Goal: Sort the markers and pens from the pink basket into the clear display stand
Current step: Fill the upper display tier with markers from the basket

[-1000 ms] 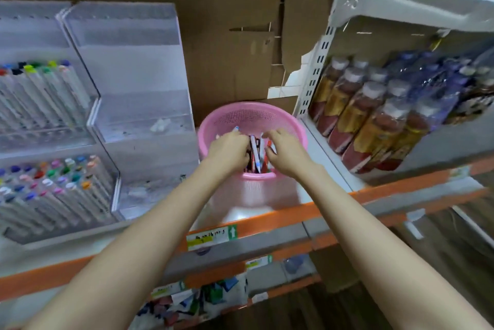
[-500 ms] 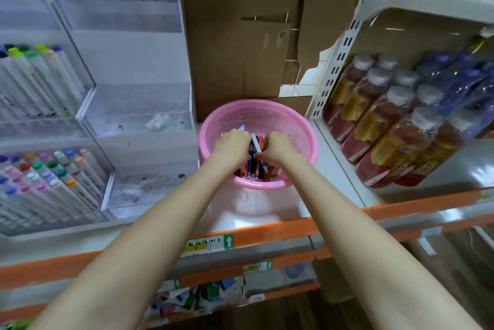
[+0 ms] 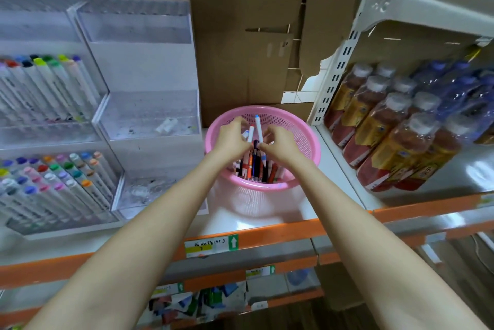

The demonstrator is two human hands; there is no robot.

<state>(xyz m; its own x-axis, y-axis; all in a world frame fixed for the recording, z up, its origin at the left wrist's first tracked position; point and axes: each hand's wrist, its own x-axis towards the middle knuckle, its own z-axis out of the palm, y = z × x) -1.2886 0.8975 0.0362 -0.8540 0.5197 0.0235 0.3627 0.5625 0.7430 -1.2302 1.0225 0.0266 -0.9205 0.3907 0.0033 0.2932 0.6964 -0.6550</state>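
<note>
Two bare forearms (image 3: pixel 149 222), bare left hand (image 3: pixel 232 138), bare right hand (image 3: pixel 279 143)

One pink basket (image 3: pixel 307 139), two clear display stands (image 3: pixel 141 67).
Left hand (image 3: pixel 232 139) and right hand (image 3: pixel 280 143) each hold one white marker (image 3: pixel 258 129); pens (image 3: pixel 254 166) and bottles (image 3: pixel 395 126) too crowded to count.

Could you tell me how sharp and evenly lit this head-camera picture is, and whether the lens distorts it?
Head view: sharpest centrally, where the left hand pinches a white marker and the right hand a blue-capped marker over the pink basket; bottles at right smeared; glare on the white shelf; white upright leans, likely wide-lens distortion.
</note>
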